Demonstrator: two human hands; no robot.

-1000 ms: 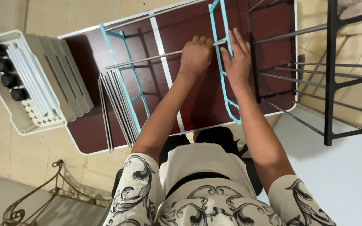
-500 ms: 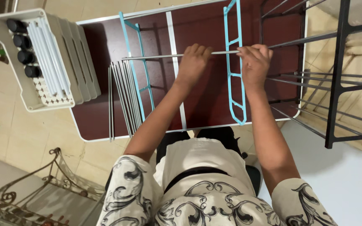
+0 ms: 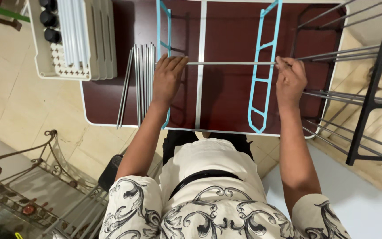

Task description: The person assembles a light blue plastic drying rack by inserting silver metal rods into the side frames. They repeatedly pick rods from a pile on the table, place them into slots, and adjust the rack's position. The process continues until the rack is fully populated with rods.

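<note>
A thin metal rod [image 3: 228,63] lies crosswise over the dark red table [image 3: 231,102], spanning the gap between two turquoise ladder-shaped side frames: the left frame [image 3: 163,26] and the right frame [image 3: 264,75]. The left hand [image 3: 168,77] sits at the rod's left end, fingers curled down over it right where it meets the left frame, apparently bracing both so the end stays put. The right hand [image 3: 290,79] closes on the rod's other end just past the right frame, thumb and fingers pinched around it; holding both ends at once keeps the rod level and square to the two frames, which lie flat and roughly parallel so that their rungs face each other. Whether the rod's ends are actually seated in the frames cannot be told, since the hands cover those spots. A bundle of spare rods [image 3: 140,79] lies lengthwise just left of the left hand, within easy reach and touching the left frame's edge or very near it. Further left a white tray [image 3: 89,66] holds white tubes [image 3: 74,31] and black caps [image 3: 49,20], sorted apart from the rods. A black wire rack [image 3: 372,88] stands off the table's right edge.
</note>
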